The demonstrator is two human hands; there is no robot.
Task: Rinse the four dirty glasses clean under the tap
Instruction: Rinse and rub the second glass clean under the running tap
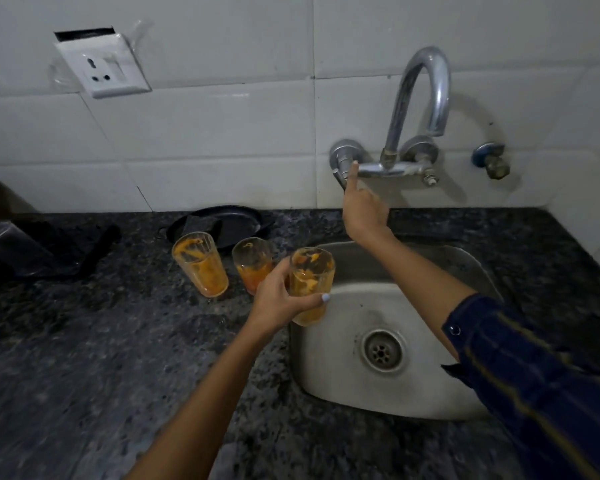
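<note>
Left hand grips dirty glass over sink left edge. Right hand touches tap handle, fingers curled. Glass slippery, breakable; hold round middle.

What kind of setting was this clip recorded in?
Most likely a small home kitchen: a steel sink set in a dark speckled stone counter, a wall-mounted tap on white tiles, and juice-stained glasses waiting beside the basin.

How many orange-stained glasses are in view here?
3: one in the left hand at the sink's edge, two on the counter. A fourth may be hidden.
</note>
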